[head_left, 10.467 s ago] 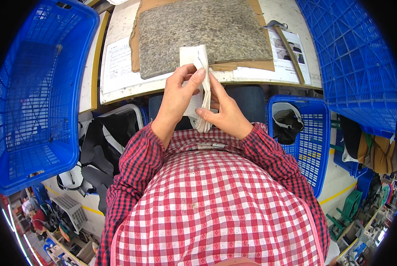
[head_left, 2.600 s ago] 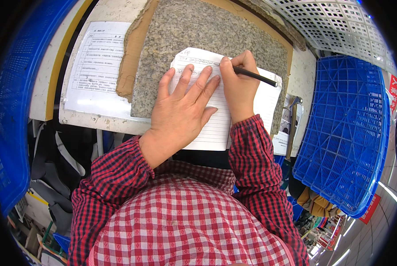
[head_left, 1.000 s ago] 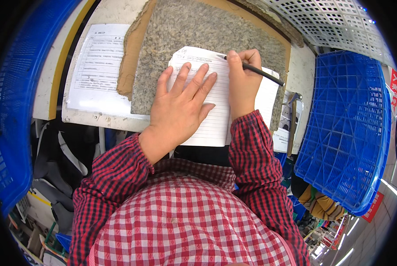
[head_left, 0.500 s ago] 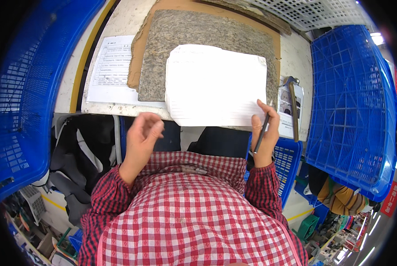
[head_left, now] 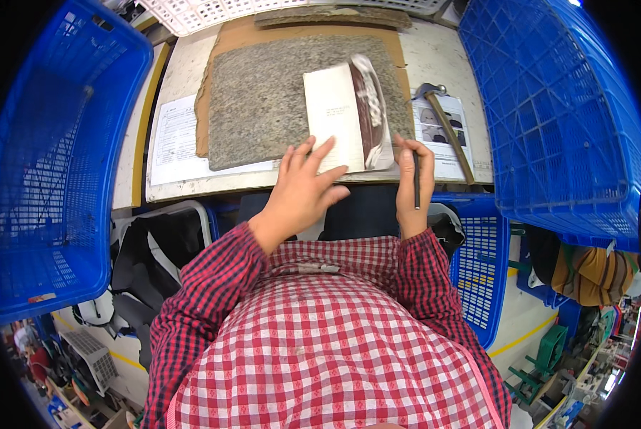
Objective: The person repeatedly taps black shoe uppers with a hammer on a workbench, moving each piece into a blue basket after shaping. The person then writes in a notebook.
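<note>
A notebook (head_left: pixel 329 107) lies open on a grey speckled slab (head_left: pixel 256 93) at the table's front. Its left page is pale with a little handwriting. On the right, its pages and a dark cover stand up, smeared by motion. My left hand (head_left: pixel 302 189) is open, fingers spread, with its fingertips on the lower part of the left page. My right hand (head_left: pixel 411 191) is closed on a dark pen (head_left: pixel 417 182), held upright beside the notebook's lower right corner. Whether its fingertips also touch the pages, I cannot tell.
Brown cardboard (head_left: pixel 204 100) sticks out from under the slab. A hammer (head_left: pixel 449 129) rests on a printed sheet (head_left: pixel 435 118) at the right, and another printed sheet (head_left: pixel 174 139) lies left. Blue crates (head_left: pixel 48 143) (head_left: pixel 563 121) flank the table; a white basket (head_left: pixel 184 14) stands behind.
The wide white page spread has given way to a narrower notebook with pages in motion. My left hand has moved right and up onto the page. My right hand still holds the pen.
</note>
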Demonstrator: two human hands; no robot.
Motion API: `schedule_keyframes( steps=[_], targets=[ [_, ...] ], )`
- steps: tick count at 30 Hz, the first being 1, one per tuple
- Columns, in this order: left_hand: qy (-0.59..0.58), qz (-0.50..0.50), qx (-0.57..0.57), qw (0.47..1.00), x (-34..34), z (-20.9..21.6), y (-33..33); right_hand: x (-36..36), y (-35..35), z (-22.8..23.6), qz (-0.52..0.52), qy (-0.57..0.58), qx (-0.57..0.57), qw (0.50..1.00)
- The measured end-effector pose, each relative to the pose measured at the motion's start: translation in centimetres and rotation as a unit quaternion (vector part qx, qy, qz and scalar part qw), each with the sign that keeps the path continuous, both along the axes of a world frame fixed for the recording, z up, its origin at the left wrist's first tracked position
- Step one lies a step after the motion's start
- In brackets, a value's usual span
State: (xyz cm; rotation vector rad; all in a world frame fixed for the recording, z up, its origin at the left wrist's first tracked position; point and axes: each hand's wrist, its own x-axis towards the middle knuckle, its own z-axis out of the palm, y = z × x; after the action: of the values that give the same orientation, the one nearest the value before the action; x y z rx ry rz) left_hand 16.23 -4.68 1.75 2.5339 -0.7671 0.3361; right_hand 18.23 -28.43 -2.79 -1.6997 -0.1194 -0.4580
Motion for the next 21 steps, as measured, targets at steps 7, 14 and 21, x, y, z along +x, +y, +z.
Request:
schedule_keyframes(
  steps=[7,14,21],
  targets=[
    [0.275,0.184,-0.419,0.845,0.7,-3.0,-0.8,0.2,-0.6,-0.6,0.011,0.068,-0.007,0.998],
    [0.483,0.118,-0.491,0.715,1.7,-2.2,2.0,-1.1,2.6,-2.4,0.107,0.031,0.004,0.994],
    [0.445,0.059,-0.605,0.658,-2.5,-5.1,6.3,-5.9,5.5,-2.1,0.236,0.096,0.146,0.956]
  ],
)
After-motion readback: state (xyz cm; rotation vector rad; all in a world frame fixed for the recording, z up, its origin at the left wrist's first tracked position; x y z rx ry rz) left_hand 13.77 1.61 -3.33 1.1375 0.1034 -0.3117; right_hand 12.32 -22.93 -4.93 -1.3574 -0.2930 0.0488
